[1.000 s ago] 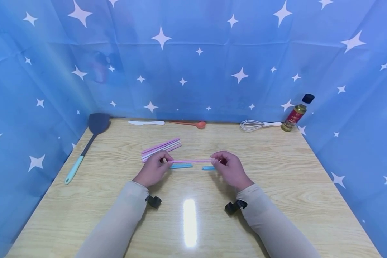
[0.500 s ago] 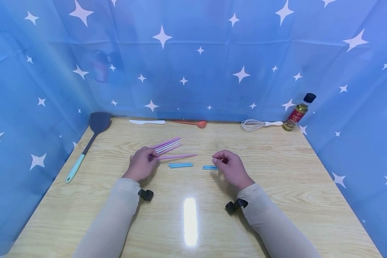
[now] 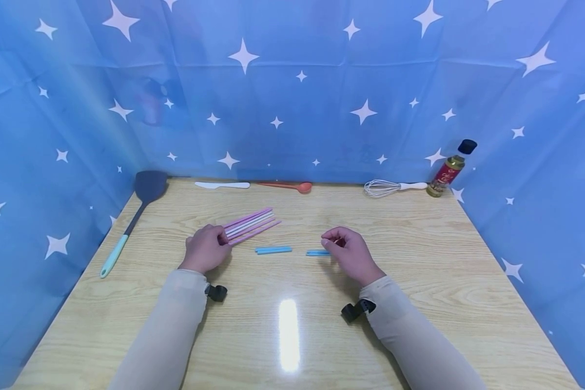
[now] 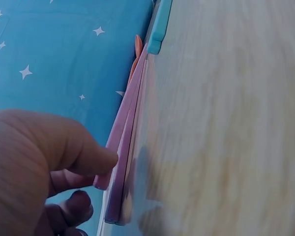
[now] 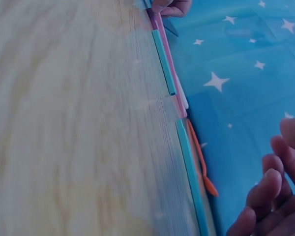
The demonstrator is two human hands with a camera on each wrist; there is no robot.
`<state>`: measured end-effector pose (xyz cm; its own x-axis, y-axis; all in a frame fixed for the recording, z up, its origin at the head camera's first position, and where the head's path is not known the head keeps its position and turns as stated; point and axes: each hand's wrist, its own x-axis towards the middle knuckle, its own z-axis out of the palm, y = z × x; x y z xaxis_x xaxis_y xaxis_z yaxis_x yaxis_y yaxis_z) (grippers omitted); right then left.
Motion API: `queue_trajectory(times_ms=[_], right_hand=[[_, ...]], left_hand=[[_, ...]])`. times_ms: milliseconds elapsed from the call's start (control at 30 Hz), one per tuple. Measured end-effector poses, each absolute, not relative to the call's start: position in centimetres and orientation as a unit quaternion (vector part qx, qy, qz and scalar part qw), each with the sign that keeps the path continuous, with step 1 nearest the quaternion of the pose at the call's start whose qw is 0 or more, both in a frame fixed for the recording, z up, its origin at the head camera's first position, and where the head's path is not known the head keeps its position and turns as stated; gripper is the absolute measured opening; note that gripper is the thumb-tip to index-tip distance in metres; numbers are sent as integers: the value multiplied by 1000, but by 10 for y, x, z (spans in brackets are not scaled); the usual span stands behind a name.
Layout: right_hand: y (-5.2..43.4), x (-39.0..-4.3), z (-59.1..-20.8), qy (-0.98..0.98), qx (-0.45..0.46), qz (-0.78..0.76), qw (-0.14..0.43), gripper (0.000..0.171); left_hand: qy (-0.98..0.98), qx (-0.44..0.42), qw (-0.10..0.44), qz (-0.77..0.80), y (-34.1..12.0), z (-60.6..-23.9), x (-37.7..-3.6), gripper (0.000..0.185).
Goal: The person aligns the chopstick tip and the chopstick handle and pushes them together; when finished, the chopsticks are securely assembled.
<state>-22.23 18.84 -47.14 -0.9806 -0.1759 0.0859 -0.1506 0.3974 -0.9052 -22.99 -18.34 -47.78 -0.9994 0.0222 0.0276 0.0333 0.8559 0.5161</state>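
My left hand (image 3: 206,249) is at the near left end of a row of pink and white chopsticks (image 3: 248,221). Its thumb and fingertip pinch the end of a pink chopstick (image 4: 119,118), which lies alongside another pink one (image 4: 119,196) in the left wrist view. My right hand (image 3: 348,254) hovers by a pair of short blue sticks (image 3: 316,253), hiding their right end. Its fingers (image 5: 263,189) are loosely bent with nothing between them. Another pair of short blue sticks (image 3: 273,250) lies between the two hands.
Along the back edge lie a white knife (image 3: 222,185), an orange spoon (image 3: 303,187) and a whisk (image 3: 382,188). An oil bottle (image 3: 446,173) stands at the back right corner. A dark spatula (image 3: 148,187) with a mint handle lies along the left edge.
My left hand has moved left with the pink chopstick, out of the right hand's fingers, and brought it down beside the other chopsticks. The right hand has stayed put, without the chopstick.
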Motion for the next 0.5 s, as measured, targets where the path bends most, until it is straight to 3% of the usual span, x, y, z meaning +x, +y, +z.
queue_trajectory(times_ms=[500], right_hand=[[194,-227,-472,863,-62,-502,24,14]], left_hand=[[-961,9,17,-275,-176,-472,-227,7]])
